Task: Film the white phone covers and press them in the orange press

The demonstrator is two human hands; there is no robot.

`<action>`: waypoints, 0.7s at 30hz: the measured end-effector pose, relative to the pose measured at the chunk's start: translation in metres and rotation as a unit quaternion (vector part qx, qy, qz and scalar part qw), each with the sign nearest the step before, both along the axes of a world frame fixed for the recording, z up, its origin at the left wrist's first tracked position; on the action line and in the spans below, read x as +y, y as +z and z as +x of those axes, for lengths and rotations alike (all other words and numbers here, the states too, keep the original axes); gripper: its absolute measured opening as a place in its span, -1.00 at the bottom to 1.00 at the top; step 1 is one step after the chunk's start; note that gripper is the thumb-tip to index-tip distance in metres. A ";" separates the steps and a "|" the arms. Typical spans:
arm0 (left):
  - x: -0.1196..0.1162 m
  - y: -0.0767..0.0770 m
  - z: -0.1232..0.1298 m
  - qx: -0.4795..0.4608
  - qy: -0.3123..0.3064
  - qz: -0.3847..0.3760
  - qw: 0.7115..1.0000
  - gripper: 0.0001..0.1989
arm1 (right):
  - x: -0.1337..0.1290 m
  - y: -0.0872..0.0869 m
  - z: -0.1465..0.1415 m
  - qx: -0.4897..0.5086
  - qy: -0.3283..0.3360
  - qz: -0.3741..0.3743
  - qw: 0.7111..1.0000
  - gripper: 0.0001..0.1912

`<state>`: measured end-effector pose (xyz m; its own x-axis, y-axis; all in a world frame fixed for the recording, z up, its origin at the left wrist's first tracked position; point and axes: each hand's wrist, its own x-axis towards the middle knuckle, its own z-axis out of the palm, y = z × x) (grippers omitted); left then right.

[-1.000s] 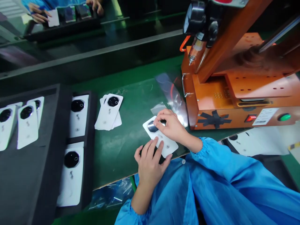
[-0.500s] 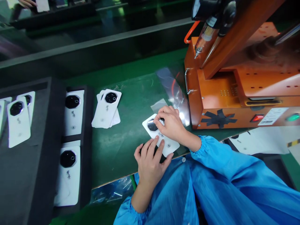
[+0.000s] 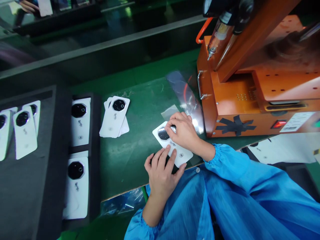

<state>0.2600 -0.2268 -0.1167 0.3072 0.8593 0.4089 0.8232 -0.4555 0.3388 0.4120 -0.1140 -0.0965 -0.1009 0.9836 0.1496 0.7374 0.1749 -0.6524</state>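
A white phone back panel (image 3: pixel 183 156) with a dark octagonal camera area lies tilted on the green mat (image 3: pixel 125 166) near the table's front edge. My left hand (image 3: pixel 162 166) rests on its lower left side, fingers spread, with something black partly showing beneath the palm. Bent over the camera area is my right hand (image 3: pixel 181 130), its thumb and index finger pinched together; whatever they hold is too small to make out. A small stack of similar white panels (image 3: pixel 113 116) lies to the left on the mat.
Black foam trays (image 3: pixel 93 160) with more white panels stand at the left. An orange machine (image 3: pixel 210 116) with a metal handle fills the right. Clear film (image 3: pixel 186 100) lies beside it. At the top left, a person's hand (image 3: pixel 28 6) shows.
The view has shifted slightly, so the trays and panels at the left appear a little further right. Both hands keep nearly the same pose on the panel.
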 end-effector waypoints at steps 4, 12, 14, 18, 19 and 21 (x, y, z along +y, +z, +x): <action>0.000 0.000 0.000 0.005 -0.002 -0.004 1.000 -0.54 | 0.001 -0.002 0.000 -0.005 -0.006 0.006 1.000 -0.85; 0.000 0.002 0.000 0.008 -0.001 -0.004 1.000 -0.56 | 0.000 -0.004 0.000 -0.012 -0.006 0.007 1.000 -0.86; 0.000 0.002 0.000 0.009 0.000 -0.006 1.000 -0.56 | -0.001 -0.003 0.001 -0.013 -0.006 0.013 1.000 -0.88; 0.000 0.001 -0.001 0.012 -0.003 -0.007 1.000 -0.55 | -0.005 0.000 0.003 -0.027 -0.003 0.027 0.999 -0.85; 0.000 0.001 -0.001 0.012 -0.003 -0.007 1.000 -0.55 | -0.006 0.001 0.003 -0.035 -0.001 0.032 0.999 -0.84; 0.000 0.001 -0.001 0.014 -0.004 -0.011 1.000 -0.55 | -0.009 0.003 0.004 -0.053 0.002 0.046 0.998 -0.83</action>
